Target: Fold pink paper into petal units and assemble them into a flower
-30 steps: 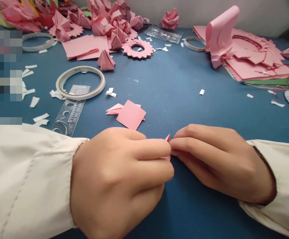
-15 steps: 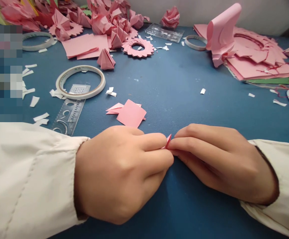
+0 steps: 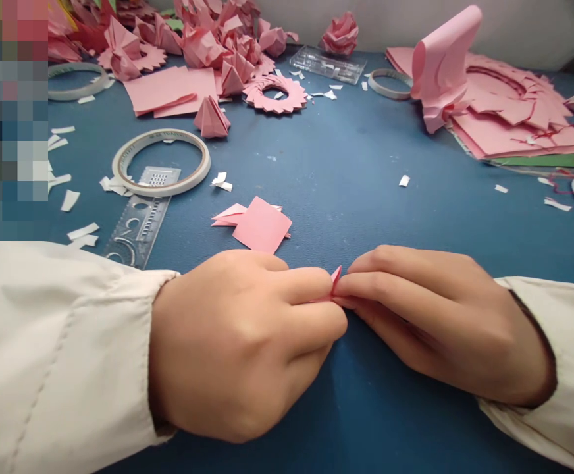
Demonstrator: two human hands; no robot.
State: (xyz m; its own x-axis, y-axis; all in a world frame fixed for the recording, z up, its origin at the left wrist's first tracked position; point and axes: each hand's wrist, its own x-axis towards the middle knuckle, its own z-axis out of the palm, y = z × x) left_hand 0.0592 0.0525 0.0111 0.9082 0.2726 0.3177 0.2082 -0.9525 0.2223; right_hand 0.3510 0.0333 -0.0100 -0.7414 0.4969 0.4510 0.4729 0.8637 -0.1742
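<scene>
A small folded piece of pink paper is pinched between my two hands, low in the middle of the view. Only its pointed tip and a thin edge show; fingers cover the rest. My left hand is closed on it from the left, its back towards me. From the right, my right hand grips it with the fingertips pressed together. Just beyond my left hand lies a pink paper square on top of folded pink pieces.
A tape roll rests over a clear plastic ruler at left. Behind stand a pink paper ring, a folded pink cone and a heap of paper flowers. Pink sheets lie at right. White scraps dot the blue table.
My left fingers have shifted very slightly against the pink paper, and a thin pink edge now shows between them. The right hand keeps its grip.
</scene>
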